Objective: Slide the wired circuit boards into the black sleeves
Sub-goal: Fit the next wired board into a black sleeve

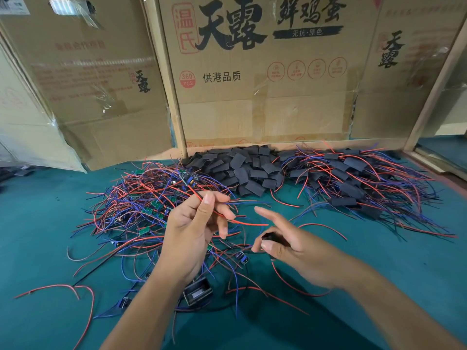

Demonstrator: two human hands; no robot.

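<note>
Both forearms enter from the bottom edge, over a small black metal-framed part (197, 292) lying on the green table (379, 286). Left hand (195, 229) raised, palm toward camera, fingers curled; thumb and forefinger pinch the red and black wires (242, 222) of one circuit board (187, 178), which hangs in the air above the loose pile, wires trailing right past the fingers. Right hand (290, 245) lower and to the right, palm left, index finger stretched out straight toward the left hand; thumb and curled middle fingers clamp one black sleeve (268, 237). Sleeve and board well apart, board not in sleeve. Hands near each other, not touching.

Unsleeved boards with red, blue, black wires form a tangled pile (141, 205) under and left of the left hand. Heap of empty black sleeves (242, 168) at centre back. Heap of finished sleeved boards (353, 178) at right back, wires spilling forward. Printed cardboard boxes (265, 72) stand behind, against the table's back edge.
</note>
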